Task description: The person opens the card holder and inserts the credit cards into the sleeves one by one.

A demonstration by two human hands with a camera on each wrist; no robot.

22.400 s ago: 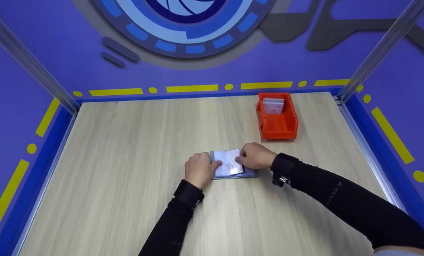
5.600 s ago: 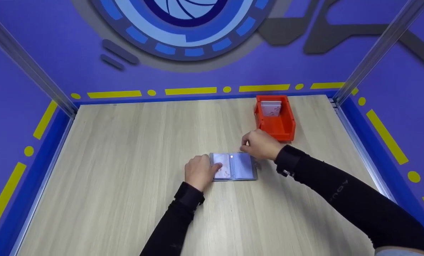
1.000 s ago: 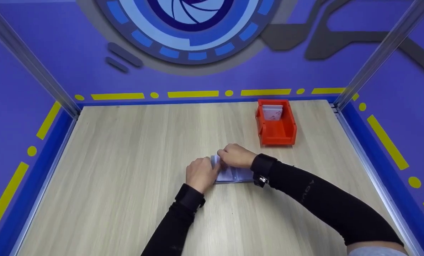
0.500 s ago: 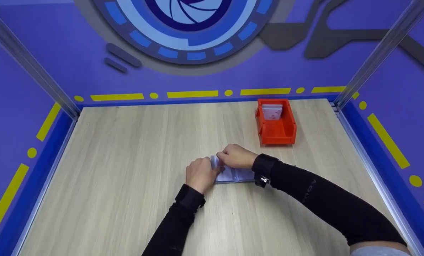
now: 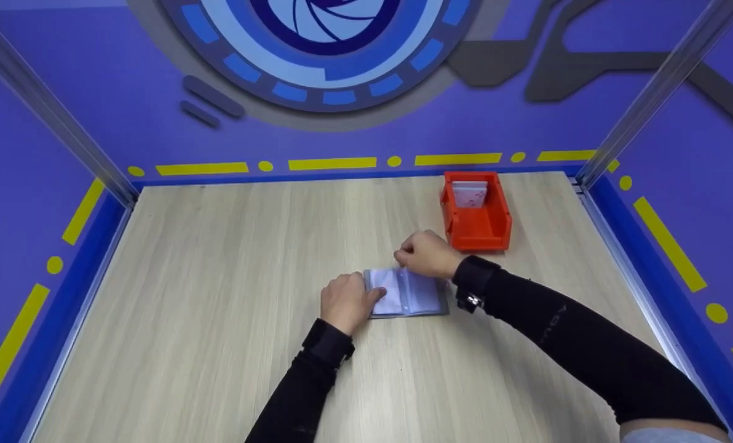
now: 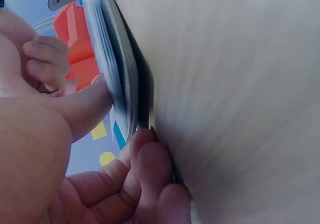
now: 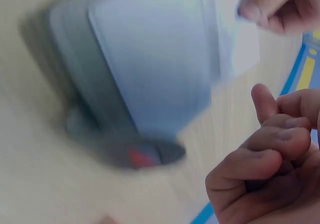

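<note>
A small card album (image 5: 423, 298) lies spread on the table with clear sleeve pages and a grey cover. My left hand (image 5: 345, 303) holds its left edge, thumb across the left page. In the left wrist view, the fingertips (image 6: 154, 165) of that hand meet the lower edge of the album (image 6: 117, 58). A pale card seems to sit in the left sleeve. Above the album's upper edge is my right hand (image 5: 430, 254), its fingers loosely curled. The right wrist view shows nothing held in the right hand (image 7: 265, 169). Beside it, the album's snap strap (image 7: 167, 153) is blurred.
An orange-red bin (image 5: 480, 241) stands at the back right, with several pink-patterned cards (image 5: 470, 195) upright in its rear. Blue-purple panels (image 5: 268, 138) bound the wooden table (image 5: 231, 258) at the back and sides.
Over the last half second my right hand has moved up and right, off the left page, uncovering the album. My left hand keeps its hold. Earlier, a card was in the right hand over the album.
</note>
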